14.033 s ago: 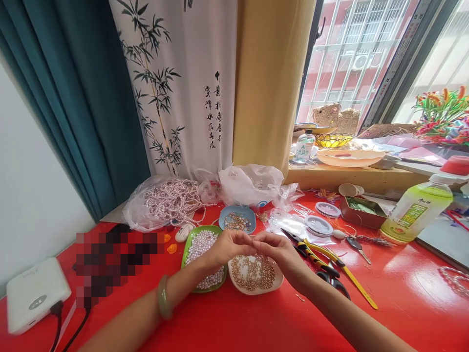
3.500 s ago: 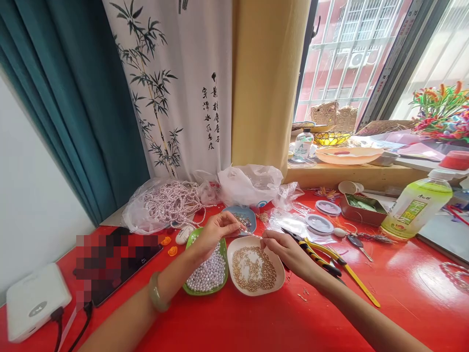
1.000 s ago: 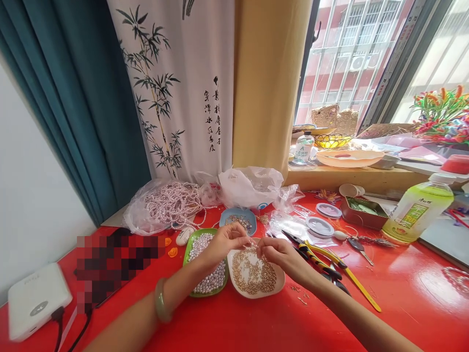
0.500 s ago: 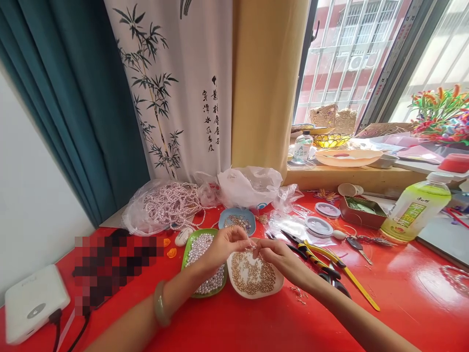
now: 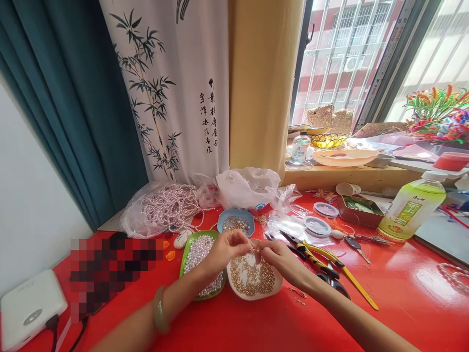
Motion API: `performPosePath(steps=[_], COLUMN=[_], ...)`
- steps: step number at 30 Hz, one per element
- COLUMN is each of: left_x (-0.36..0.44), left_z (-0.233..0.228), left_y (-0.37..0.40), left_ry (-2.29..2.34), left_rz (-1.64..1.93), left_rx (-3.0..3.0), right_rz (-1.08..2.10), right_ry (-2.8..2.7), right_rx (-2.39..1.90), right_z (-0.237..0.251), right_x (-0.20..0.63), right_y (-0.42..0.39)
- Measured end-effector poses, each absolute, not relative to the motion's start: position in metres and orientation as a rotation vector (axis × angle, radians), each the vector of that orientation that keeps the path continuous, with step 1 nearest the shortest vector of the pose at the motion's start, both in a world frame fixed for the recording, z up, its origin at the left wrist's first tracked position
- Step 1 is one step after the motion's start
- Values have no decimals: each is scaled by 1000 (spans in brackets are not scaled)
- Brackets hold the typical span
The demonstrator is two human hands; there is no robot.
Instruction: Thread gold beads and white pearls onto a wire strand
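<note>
Green dish (image 5: 188, 239): 1 | white dish (image 5: 253, 297): 1 | left hand (image 5: 229, 250), right hand (image 5: 275, 257): both pinched close on 1 tiny piece (image 5: 253, 249)

Red table (image 5: 234, 330): cream dish (image 5: 253, 297), pliers (image 5: 313, 257)

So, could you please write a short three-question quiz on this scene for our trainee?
1. True or false: the gold beads lie in the white dish.
2. Multiple choice: the pile in the green dish is made up of: a) black buttons; b) pearly pale beads; c) red sequins.
3. Short answer: which hand is nearer the pliers?

Key: 1. True. 2. b. 3. The right hand.
</note>
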State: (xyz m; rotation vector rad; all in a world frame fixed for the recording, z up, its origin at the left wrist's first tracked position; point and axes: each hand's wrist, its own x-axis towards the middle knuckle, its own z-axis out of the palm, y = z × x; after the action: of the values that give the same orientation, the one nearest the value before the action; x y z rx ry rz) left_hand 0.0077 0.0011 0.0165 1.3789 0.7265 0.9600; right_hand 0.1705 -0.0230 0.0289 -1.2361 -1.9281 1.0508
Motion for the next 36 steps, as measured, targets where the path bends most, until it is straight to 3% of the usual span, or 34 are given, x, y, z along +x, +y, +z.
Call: performPosePath(steps=[14,19,24,36], left_x=[7,9,13,-2], left_z=[14,12,10,6], left_y=[4,3,-1,2], left_ry=[783,813,760,874], left_rz=[953,897,824,506], left_rx=[1344,1336,1376,2053], right_rz=[1180,915,854,1129], right_ry=[-1892,-1899,-1875,-1676], right_rx=[-1289,-1117,-1036,-1039], right_z=[26,29,24,30], right_x=[175,171,171,175], right_y=[-17,-18,-17,-17])
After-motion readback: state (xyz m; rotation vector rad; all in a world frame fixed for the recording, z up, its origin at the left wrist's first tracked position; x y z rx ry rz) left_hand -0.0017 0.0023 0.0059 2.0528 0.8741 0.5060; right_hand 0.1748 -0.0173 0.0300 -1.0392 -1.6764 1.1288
